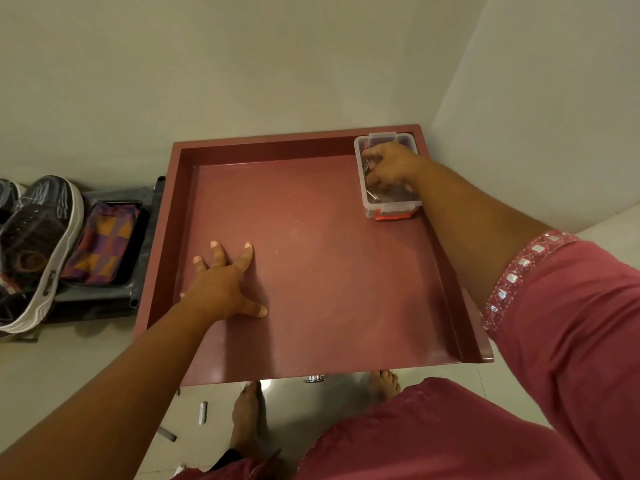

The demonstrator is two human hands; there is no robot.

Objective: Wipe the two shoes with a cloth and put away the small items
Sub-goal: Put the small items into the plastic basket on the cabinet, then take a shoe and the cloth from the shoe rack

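Clear plastic box: stands in the 1 o'clock corner of the tray, lid off, orange-red latch on its near end. Small metal items lie inside; they are too small to tell apart.

Your right hand: reaches down into the box, fingers curled among the items. Whether it grips one, you cannot tell from this angle. A pink sleeve with a shiny trimmed cuff covers the upper arm.

Your left hand: lies flat on the tray floor at about 8 o'clock, fingers spread wide, holding nothing.

Red tray: a large, shallow, square tray with raised rims at the far, left and right sides. Apart from the box and your two hands, its floor shows only faint specks.

Two shoes: dark uppers with white soles, resting side by side at 9 o'clock, off the tray, on a low dark rack just beside the tray's left rim.

Patterned cloth: folded, orange and purple, lying in a dark holder on the same rack, between the shoes and the tray.

Floor: your bare feet show at 6 o'clock below the tray's near edge, with a small metal cylinder lying near them.
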